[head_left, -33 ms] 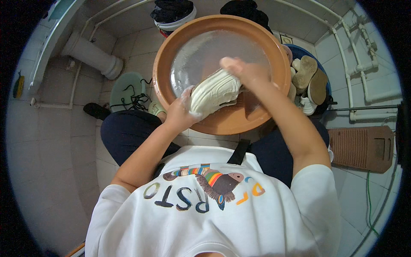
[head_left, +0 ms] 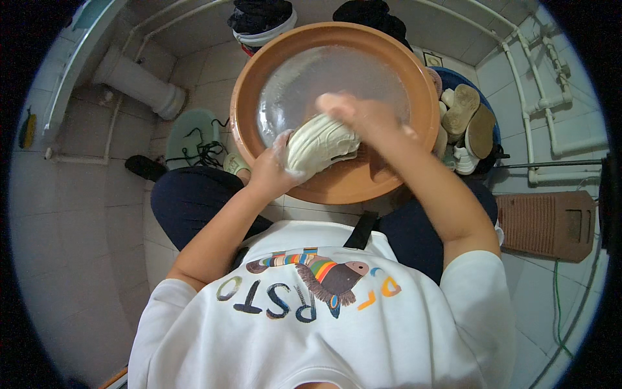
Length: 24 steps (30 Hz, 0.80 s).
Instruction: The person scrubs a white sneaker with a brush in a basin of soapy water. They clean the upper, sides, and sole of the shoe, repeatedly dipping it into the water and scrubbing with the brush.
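A pale cream shoe (head_left: 322, 144) with a ridged sole is tilted over the near side of a large orange-brown basin (head_left: 243, 133). My left hand (head_left: 275, 165) grips its left end, with white suds on the fingers. Over the shoe's far right edge, my right hand (head_left: 353, 113) is blurred by motion. Its fingers look curled closed, and anything inside them is hidden. Cloudy, foamy water (head_left: 311, 78) fills the far part of the basin.
A blue tub (head_left: 497, 133) with several shoes stands to the right, near a brown washboard (head_left: 547, 223). At the left, a pale green basin (head_left: 178, 133) contains dark laces. Behind are a white bucket (head_left: 275, 32) with dark cloth and a black heap (head_left: 372, 19).
My right hand has moved slightly left and toward me along the shoe. The left hand and the shoe have hardly moved.
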Motion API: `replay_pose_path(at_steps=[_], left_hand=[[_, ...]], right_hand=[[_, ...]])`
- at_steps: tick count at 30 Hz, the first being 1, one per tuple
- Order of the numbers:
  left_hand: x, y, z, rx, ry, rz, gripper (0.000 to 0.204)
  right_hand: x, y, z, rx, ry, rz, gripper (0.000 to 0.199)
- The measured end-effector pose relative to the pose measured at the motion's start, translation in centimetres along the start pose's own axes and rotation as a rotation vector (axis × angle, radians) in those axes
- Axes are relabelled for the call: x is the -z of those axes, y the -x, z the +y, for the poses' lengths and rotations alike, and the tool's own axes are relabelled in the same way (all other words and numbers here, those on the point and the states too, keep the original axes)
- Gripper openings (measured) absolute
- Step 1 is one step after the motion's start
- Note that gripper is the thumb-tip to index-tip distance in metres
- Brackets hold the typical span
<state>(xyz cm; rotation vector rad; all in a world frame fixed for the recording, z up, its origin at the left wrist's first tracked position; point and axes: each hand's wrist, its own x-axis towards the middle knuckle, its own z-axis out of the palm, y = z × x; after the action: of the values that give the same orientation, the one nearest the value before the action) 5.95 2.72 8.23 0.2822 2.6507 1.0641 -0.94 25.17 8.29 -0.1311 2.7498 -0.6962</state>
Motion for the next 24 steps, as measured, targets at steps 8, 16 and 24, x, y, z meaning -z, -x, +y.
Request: replay_pose_path(at_steps=[8,16,24], left_hand=[[-0.2,0.3,-0.5,-0.121,-0.031,0.111,0.074],[-0.7,-0.3,-2.4,-0.055,-0.102,0.109,0.079],[0.3,-1.0,0.2,0.061,-0.276,0.001,0.075]], right_hand=[[0.5,-1.9,3.3,-0.072,-0.172,-0.039,0.064],[-1.9,3.2,-3.0,0.235,-0.055,0.073,0.068],[0.1,0.5,2.2,-0.031,-0.139,0.042,0.072]])
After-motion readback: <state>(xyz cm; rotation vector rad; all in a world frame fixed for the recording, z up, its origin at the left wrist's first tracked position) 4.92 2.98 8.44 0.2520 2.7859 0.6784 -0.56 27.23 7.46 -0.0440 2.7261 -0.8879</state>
